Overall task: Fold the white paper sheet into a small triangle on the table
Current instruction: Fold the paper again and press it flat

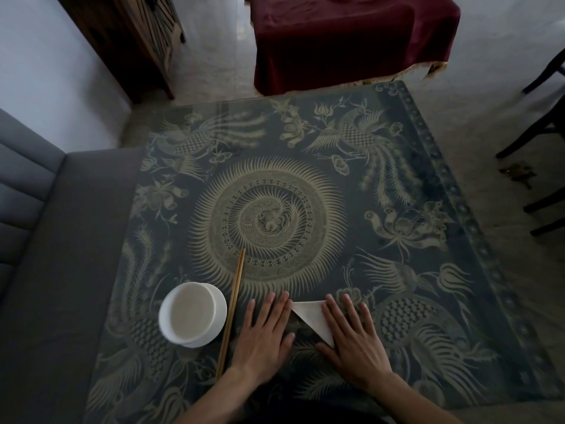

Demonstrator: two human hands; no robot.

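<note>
The white paper sheet [312, 316] lies on the table [397, 234] near its front edge, folded into a small triangle. My right hand [351, 338] lies flat with fingers spread over the triangle's right part, hiding that side. My left hand [266, 335] rests flat on the table just left of the paper, its fingertips touching the triangle's left corner. Neither hand grips anything.
A white bowl [192, 313] stands left of my left hand, with a pair of wooden chopsticks [231, 310] lying between bowl and hand. A grey sofa [46, 240] borders the table's left. A dark red cloth-covered piece [345, 38] stands beyond the far edge; chair legs [538, 123] at right.
</note>
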